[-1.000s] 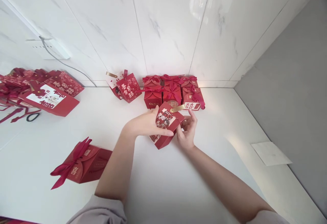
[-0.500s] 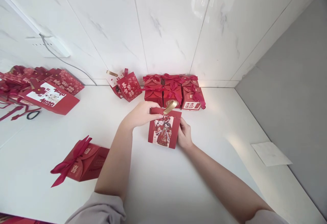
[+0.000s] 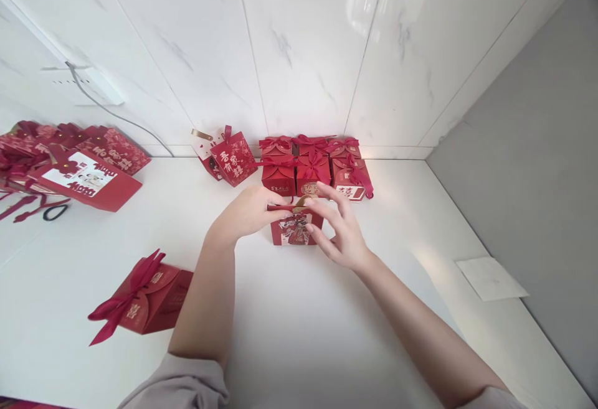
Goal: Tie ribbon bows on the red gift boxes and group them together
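Observation:
A red gift box [image 3: 288, 233] with a printed figure on its front stands on the white table before me, in front of the grouped boxes. My left hand [image 3: 252, 213] pinches its top edge from the left. Across the box's right side reaches my right hand [image 3: 339, 225], its fingers spread and curved close to the gold strap [image 3: 304, 202] on top. Whether those fingertips touch the strap, I cannot tell. Just behind my hands sit several ribbon-tied red boxes [image 3: 278, 180] in two rows against the wall.
At the left a ribbon-tied red box [image 3: 161, 300] lies beside my forearm. Farther left is a heap of red boxes [image 3: 114, 192] and ribbons, near a black ring [image 3: 56, 212]. Two boxes with straps [image 3: 233, 159] lean at the wall. A pale paper [image 3: 490, 278] lies to the right.
The gift box has tipped from showing its full front to standing more upright. My right hand has left its right side and come up to the top, fingers spreading. My left hand stays at the top.

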Tool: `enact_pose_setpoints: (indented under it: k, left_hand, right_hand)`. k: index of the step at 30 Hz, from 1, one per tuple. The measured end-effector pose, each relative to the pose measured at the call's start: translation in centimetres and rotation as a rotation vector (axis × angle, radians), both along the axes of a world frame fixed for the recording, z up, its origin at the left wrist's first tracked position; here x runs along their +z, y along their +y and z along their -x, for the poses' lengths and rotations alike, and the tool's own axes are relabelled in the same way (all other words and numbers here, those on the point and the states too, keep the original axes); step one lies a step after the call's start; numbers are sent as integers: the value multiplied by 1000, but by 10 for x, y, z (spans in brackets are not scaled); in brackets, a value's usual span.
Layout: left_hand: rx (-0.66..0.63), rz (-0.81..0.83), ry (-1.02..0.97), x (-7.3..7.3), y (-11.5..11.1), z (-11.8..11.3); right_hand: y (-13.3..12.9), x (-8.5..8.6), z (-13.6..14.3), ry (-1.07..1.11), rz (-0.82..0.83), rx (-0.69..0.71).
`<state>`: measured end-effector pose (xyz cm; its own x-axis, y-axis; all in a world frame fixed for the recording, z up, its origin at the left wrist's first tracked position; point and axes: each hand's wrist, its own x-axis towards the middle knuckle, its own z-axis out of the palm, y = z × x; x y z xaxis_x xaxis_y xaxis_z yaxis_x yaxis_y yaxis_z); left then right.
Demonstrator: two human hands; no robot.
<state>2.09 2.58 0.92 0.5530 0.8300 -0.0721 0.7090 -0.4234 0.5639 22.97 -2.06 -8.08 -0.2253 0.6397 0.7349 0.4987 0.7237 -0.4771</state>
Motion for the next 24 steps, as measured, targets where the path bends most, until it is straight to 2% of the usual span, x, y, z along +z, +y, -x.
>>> enact_pose_setpoints:
  k: [2,4,7,12,24]
  left_hand:
    - [-38,21,5,1,-1,-1]
    - [-59,24,10,2,-1,-2]
    - [-66,27,27,1,-1,-3]
    - [-71,46,15,-3,1,-6]
    - [-31,142,-32,-11,9,-4]
  right_hand:
    - [-2,18,-7,-206,-3,18]
    - [-3,29,-16,-273,31,2]
    - [-2,37,-29,-310,71,-23]
    - [-2,39,-45,-241,203,41]
    - [-2,37,-48,-68,546,-25]
